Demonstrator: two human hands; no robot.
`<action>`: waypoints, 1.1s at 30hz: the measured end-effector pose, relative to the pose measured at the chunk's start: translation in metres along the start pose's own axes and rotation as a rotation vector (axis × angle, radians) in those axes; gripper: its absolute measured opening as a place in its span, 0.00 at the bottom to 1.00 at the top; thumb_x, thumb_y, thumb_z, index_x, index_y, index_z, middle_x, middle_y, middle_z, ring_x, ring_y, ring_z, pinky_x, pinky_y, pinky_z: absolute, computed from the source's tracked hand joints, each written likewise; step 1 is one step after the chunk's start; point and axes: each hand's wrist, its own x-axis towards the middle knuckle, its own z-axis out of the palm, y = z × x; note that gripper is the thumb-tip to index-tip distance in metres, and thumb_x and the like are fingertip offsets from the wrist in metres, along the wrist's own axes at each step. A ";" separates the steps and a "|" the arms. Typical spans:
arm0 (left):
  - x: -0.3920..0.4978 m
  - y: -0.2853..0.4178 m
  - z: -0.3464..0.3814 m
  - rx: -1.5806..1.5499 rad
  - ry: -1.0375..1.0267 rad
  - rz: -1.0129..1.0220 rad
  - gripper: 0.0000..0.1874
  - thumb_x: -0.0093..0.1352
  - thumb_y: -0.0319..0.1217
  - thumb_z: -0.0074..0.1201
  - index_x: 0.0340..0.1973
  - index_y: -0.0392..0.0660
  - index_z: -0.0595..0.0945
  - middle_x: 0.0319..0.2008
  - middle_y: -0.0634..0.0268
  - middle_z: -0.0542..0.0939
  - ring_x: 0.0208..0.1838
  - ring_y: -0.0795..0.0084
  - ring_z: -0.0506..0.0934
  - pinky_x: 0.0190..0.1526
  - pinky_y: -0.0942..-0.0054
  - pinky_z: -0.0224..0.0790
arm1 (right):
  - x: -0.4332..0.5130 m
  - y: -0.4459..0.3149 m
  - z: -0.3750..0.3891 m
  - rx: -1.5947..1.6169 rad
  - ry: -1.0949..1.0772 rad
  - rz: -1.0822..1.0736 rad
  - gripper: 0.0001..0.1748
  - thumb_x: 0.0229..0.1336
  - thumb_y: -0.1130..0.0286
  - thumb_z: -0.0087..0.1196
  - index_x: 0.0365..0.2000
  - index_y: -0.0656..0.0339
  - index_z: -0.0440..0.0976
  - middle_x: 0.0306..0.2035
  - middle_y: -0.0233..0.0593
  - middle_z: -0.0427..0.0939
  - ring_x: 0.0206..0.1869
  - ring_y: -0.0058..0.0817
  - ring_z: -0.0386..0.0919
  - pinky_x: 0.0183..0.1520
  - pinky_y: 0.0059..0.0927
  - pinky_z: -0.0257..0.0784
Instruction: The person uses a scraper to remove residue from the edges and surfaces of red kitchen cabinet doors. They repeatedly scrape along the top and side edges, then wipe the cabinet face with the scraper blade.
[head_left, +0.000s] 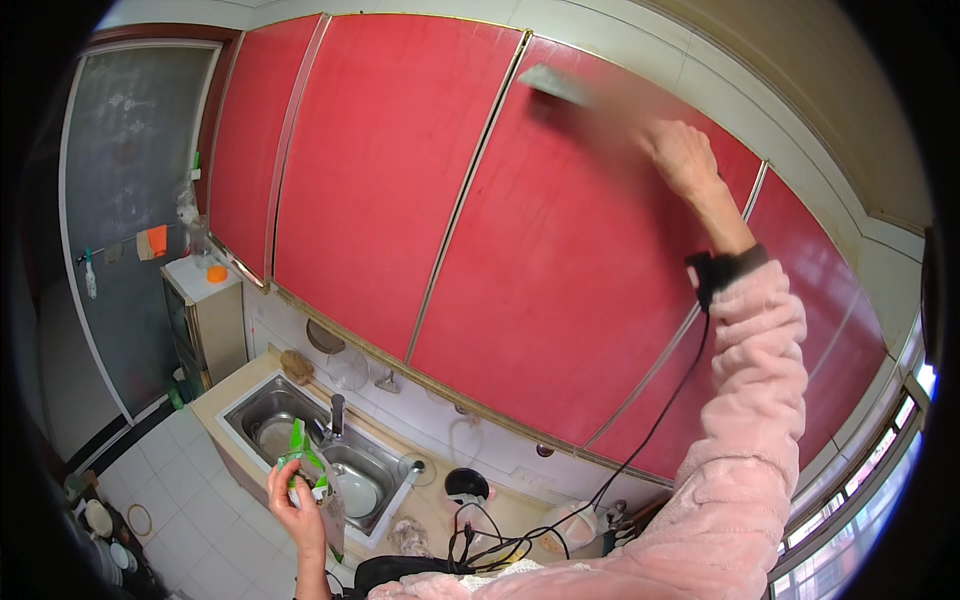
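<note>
High on a red cabinet door (540, 277), my right hand (681, 161) presses a pale cloth or wipe (553, 81) to the upper part of the panel. Blur covers the stretch between fingertips and cloth, so the grip itself is not clear. My left hand (295, 499) is low, in front of the double sink, with its fingers around a green and white plastic packet (330, 502). The packet hangs partly over the sink's near rim from this viewpoint. A black strap (724, 271) with a cable circles my right wrist over a pink fleece sleeve.
Below the cabinets, the steel sink (397, 454) has a faucet (337, 415) and holds a pale basin (356, 491). Black cables (517, 536) loop before my body. A small cabinet (214, 322) stands by the glass door (135, 187); dishes (112, 551) sit lower left. A window (862, 495) is at right.
</note>
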 end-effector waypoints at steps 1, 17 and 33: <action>0.000 0.000 -0.001 0.020 0.006 0.003 0.12 0.63 0.18 0.47 0.40 0.34 0.81 0.45 0.53 0.76 0.52 0.58 0.74 0.57 0.64 0.63 | 0.000 -0.001 -0.002 -0.010 0.072 0.046 0.23 0.64 0.46 0.47 0.58 0.33 0.70 0.29 0.46 0.82 0.34 0.47 0.80 0.38 0.46 0.76; -0.004 -0.005 -0.010 0.073 0.025 -0.018 0.14 0.61 0.17 0.48 0.43 0.34 0.81 0.45 0.54 0.76 0.52 0.59 0.74 0.57 0.66 0.63 | 0.003 -0.001 -0.002 -0.052 -0.079 -0.027 0.24 0.64 0.47 0.47 0.58 0.35 0.70 0.32 0.49 0.81 0.34 0.49 0.81 0.37 0.47 0.77; 0.000 -0.013 0.001 0.055 -0.033 -0.006 0.14 0.61 0.16 0.48 0.41 0.34 0.81 0.43 0.55 0.77 0.50 0.60 0.74 0.55 0.67 0.64 | -0.028 0.032 0.004 -0.070 0.050 -0.026 0.24 0.62 0.45 0.48 0.58 0.30 0.69 0.28 0.46 0.81 0.32 0.47 0.80 0.35 0.47 0.77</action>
